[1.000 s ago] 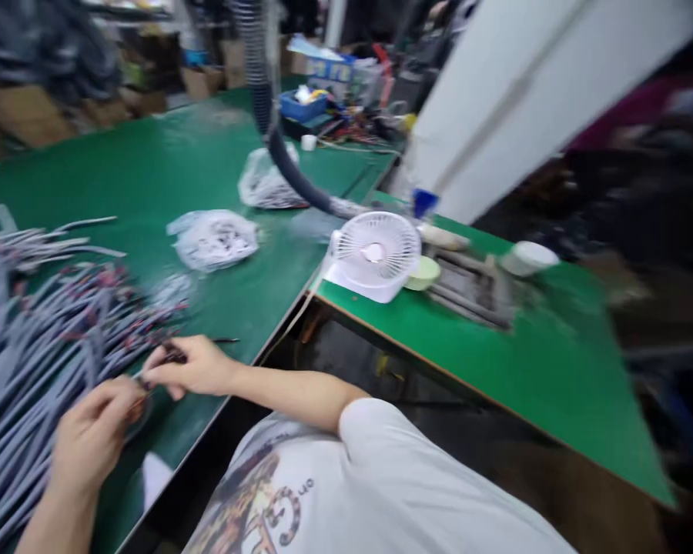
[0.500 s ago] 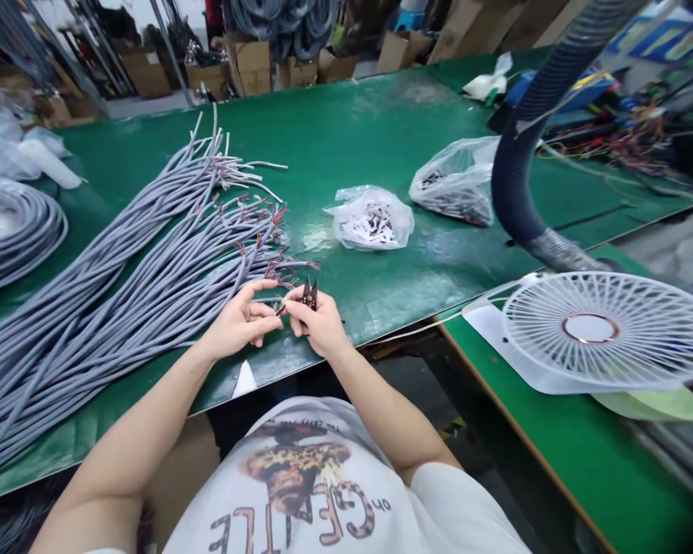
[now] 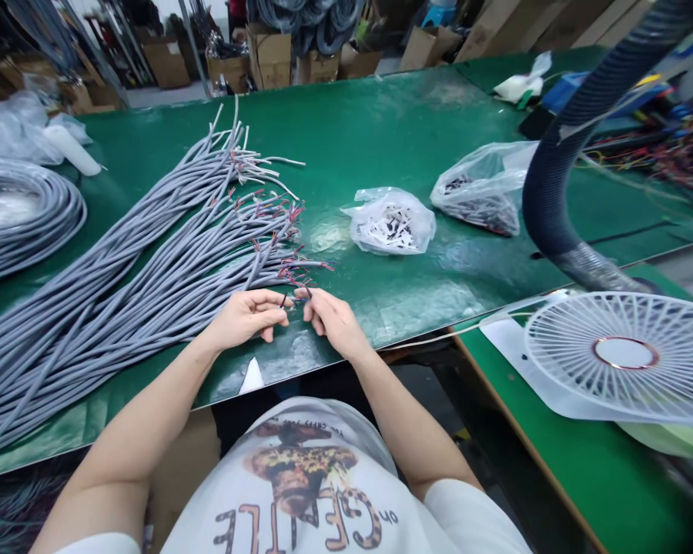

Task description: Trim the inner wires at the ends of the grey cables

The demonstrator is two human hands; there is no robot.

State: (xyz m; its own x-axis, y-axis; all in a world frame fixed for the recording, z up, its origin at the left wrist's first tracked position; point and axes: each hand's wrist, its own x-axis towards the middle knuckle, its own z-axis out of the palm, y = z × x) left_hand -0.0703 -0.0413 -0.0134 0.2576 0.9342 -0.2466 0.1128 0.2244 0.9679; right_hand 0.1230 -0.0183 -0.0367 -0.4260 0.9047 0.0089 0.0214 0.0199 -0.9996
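Note:
At the table's near edge my left hand [image 3: 252, 314] pinches a thin dark piece [image 3: 283, 301] that looks like a wire end. My right hand [image 3: 331, 317] is closed just to its right, a small gap between the two. A dark tip of the snips [image 3: 308, 292] shows at its fingertips, with the rest hidden in the hand. Just beyond my fingers lie the stripped ends, with red and dark inner wires, of a big bundle of grey cables [image 3: 167, 254].
A clear bag of small white and black pieces [image 3: 393, 223] and a second bag [image 3: 478, 188] sit on the green table [image 3: 375, 131]. Right of them stand a dark flexible hose [image 3: 554, 177] and a white fan guard [image 3: 571, 346]. A cable coil [image 3: 63, 223] lies at left.
My hands have moved slightly apart. The snips, with both blades pointing up before, now show only a dark tip. The view has turned a little to the left.

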